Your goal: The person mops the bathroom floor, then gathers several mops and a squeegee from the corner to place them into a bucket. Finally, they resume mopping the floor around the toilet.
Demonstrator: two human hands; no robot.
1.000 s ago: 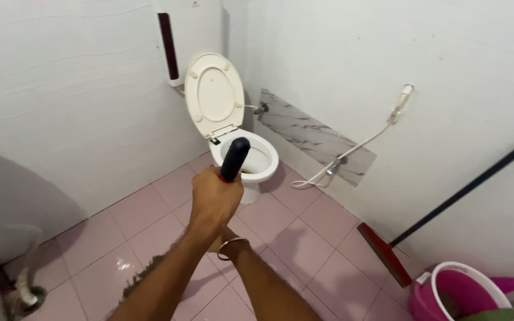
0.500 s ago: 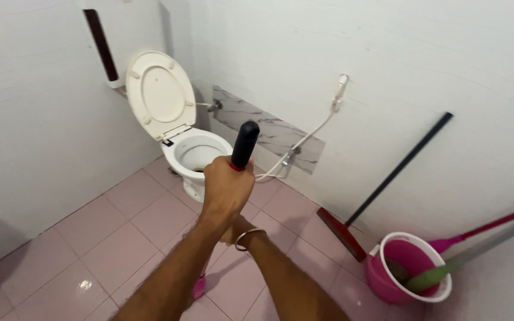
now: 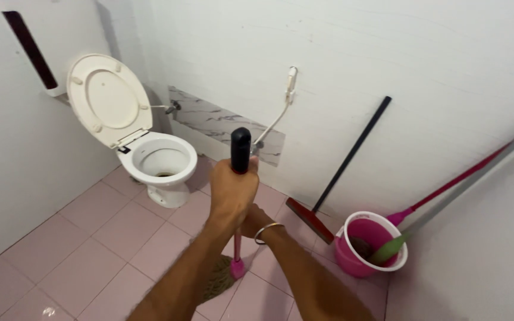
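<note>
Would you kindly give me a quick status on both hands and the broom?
Left hand gripping broom handle near black top. Right hand gripping lower on it. Broom head on pink tiles. Toilet ahead-left, lid up.

The left hand (image 3: 232, 193) covers most of the right hand (image 3: 254, 221) and the middle of the broom handle (image 3: 240, 151), the forearm hides half the bristles (image 3: 220, 279), and the grey pole (image 3: 477, 178) runs off frame.
</note>
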